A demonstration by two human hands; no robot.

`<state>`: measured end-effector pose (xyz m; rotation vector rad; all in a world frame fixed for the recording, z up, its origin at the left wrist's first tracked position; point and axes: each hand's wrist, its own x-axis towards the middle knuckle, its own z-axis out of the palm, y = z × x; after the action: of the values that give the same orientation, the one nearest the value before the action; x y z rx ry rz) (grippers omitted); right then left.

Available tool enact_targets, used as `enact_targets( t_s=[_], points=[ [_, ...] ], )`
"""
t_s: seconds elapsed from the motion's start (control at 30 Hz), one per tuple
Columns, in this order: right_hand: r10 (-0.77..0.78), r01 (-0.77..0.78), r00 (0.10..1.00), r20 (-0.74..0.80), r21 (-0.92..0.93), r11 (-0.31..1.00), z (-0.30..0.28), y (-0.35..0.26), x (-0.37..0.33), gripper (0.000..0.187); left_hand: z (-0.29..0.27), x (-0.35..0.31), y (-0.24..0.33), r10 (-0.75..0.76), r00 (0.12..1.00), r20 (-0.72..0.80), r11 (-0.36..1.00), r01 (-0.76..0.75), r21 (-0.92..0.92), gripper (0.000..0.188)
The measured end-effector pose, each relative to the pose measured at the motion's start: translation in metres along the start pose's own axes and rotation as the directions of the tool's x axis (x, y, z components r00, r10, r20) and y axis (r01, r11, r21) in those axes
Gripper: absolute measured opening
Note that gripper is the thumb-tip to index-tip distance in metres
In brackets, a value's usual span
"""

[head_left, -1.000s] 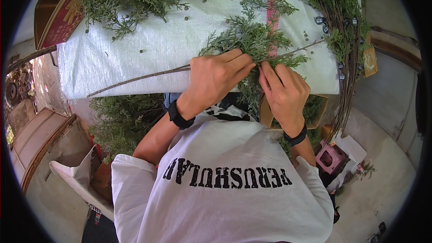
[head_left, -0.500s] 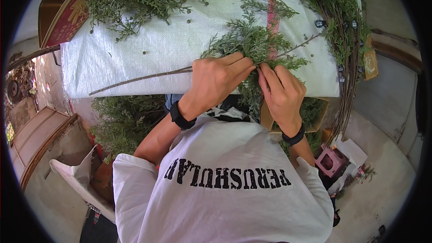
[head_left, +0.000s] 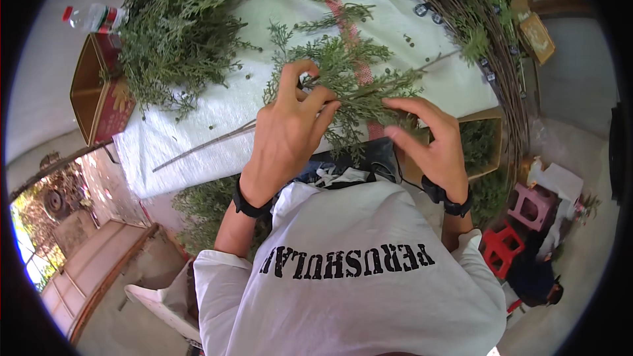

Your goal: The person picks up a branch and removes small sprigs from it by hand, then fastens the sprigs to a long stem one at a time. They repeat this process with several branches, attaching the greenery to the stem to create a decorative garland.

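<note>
My left hand [head_left: 287, 122] is curled around an evergreen branch [head_left: 359, 95] above the white woven sheet [head_left: 178, 151]. The branch's bare brown stem [head_left: 206, 144] runs out to the left of that hand. Under the bent index finger shows a small dark thing, too hidden to name. To the right, my right hand [head_left: 440, 145] is open, thumb and fingers apart, close to the green sprays with nothing visible in it. Both wrists wear black bands.
A heap of evergreen cuttings [head_left: 178, 33] lies at far left, beside a red-and-gold box [head_left: 109, 109] and a clear bottle [head_left: 95, 18]. Long-stemmed branches [head_left: 501, 79] with small dark tags lie at right. Below stand an open carton [head_left: 491, 151], a pink stool [head_left: 534, 206] and a red stool [head_left: 502, 250].
My right hand has let go of the branch and drawn back to the right, its fingers opening. My left hand's index finger has lifted and bent. The whole view has shifted.
</note>
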<state>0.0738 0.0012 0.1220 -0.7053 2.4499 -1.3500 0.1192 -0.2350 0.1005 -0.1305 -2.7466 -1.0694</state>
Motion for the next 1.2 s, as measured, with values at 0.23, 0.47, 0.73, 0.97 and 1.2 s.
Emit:
enact_targets(
  t_s=[0.23, 0.47, 0.73, 0.97, 1.2],
  points=[
    [0.130, 0.012, 0.955, -0.265, 0.475, 0.880, -0.012, 0.013, -0.011, 0.025, -0.007, 0.019, 0.005, -0.093, 0.995, 0.031, 0.987, 0.097, -0.128, 0.021],
    [0.243, -0.134, 0.959, -0.143, 0.528, 0.839, -0.024, 0.018, -0.013, 0.021, -0.006, 0.024, 0.007, -0.246, 0.954, 0.170, 0.901, 0.290, -0.324, 0.033],
    [-0.288, 0.251, 0.935, -0.207, -0.189, 0.949, -0.020, 0.015, 0.014, 0.014, -0.010, 0.026, 0.021, -0.352, 0.892, 0.282, 0.856, 0.429, -0.288, 0.017],
    [-0.101, 0.136, 0.987, -0.127, 0.307, 0.942, -0.008, 0.016, 0.026, 0.018, -0.002, 0.029, 0.027, -0.224, 0.930, 0.292, 0.814, 0.343, -0.469, 0.014],
    [-0.025, 0.092, 0.988, -0.150, 0.462, 0.882, 0.003, 0.025, 0.025, 0.015, -0.005, 0.025, 0.025, -0.221, 0.923, 0.315, 0.798, 0.357, -0.486, 0.017]
  ],
)
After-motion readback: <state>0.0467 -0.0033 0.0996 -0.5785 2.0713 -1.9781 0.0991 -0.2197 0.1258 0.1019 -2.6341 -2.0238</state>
